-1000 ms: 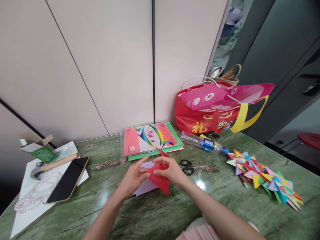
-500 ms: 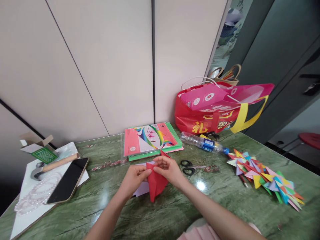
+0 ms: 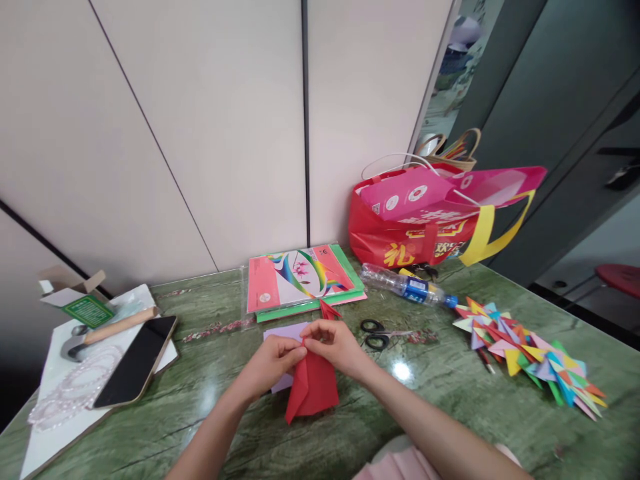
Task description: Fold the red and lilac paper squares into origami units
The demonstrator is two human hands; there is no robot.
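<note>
A folded red paper (image 3: 311,390) hangs point-up over the green marble table (image 3: 440,400). My left hand (image 3: 273,363) and my right hand (image 3: 335,343) both pinch its top corner, fingers closed and nearly touching each other. Under them lies a lilac sheet (image 3: 281,333), partly hidden by my left hand. A small red paper piece (image 3: 329,309) sticks out just behind my right hand.
Behind the hands lies a pack of coloured paper (image 3: 303,277). Black scissors (image 3: 377,333) and a plastic bottle (image 3: 407,287) lie right of them, with a red and pink bag (image 3: 430,220) behind. Folded colourful triangles (image 3: 530,357) are piled at right. A phone (image 3: 135,360), hammer (image 3: 107,328) and beads (image 3: 70,390) sit on a white board at left.
The red paper has turned from lying sideways between my hands to hanging downward. Both hands have closed in on its top corner, and more of the lilac sheet shows behind.
</note>
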